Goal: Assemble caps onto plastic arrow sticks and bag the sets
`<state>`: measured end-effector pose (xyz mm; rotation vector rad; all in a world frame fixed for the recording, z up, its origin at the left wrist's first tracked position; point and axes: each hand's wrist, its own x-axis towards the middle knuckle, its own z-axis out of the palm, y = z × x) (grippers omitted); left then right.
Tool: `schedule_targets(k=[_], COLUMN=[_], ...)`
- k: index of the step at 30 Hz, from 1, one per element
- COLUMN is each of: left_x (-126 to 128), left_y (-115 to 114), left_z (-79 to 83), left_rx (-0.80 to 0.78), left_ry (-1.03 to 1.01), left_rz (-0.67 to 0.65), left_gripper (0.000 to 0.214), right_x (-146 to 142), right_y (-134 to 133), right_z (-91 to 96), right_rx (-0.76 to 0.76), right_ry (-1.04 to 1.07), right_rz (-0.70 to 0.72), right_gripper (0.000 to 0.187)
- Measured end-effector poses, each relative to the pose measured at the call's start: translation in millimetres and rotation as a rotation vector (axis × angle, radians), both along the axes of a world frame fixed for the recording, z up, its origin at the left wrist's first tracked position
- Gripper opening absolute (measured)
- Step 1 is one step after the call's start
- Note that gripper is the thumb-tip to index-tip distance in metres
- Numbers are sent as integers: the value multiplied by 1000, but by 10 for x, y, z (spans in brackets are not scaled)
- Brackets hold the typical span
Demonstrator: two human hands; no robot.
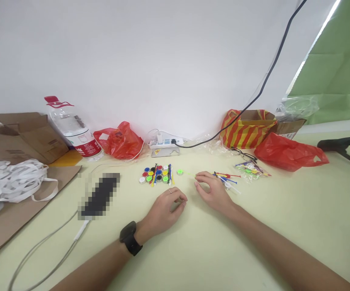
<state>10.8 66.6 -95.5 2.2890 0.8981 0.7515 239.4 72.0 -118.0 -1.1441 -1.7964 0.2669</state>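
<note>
My left hand (166, 207) rests on the table with loosely curled fingers and nothing visible in them. To its right, my right hand (213, 190) has its fingertips on a thin yellow-green plastic stick (188, 173); the stick's other end is hidden under the fingers. Just left of that stick lies a small bright green wheel (179, 172). Several wheels in white, red, blue, yellow, black and green (149, 179) sit in rows farther left. Coloured sticks (170, 173) lie across these rows. More loose sticks (230, 180) are scattered beyond my right hand, partly hidden by it.
A clear bag of parts (250, 170), glasses (243, 154) and a red bag (290, 153) lie at right. A power strip (165, 142) stands by the wall. At left are a phone (99, 196) with its cable, a large bottle (82, 137) and a cardboard box (38, 139).
</note>
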Motion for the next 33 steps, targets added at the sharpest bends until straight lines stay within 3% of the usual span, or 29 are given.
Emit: schedule_targets(k=[10,16,19,23,25,29,33], left_x=[8,-20,-33,-31,-25,-8,13], left_y=[-2,19,43,64,59,28,0], left_z=[-7,-30,-50,-67,-65,-47,-21], left_rx=[11,63,71,64,66,118,189], left_ry=[-8,-46,-50,-43,-36,21,104], left_rz=[5,174,244,269,253,76,-33], left_gripper=[14,17,19,21,21,27,33], right_x=[-28,-4,16,30,31,12,-23], right_y=[-32,-133,-129,-66,-45,-54,-67], right_z=[68,186,196,115,56,-33,-69], right_rx=[22,166,181,85,34,-29,-56], right_ry=[24,168,191,131,37,-232,-350], right_rz=[3,-116,-130,-84,-33,154,203], right_gripper=[18,37,33,22,19,52,60])
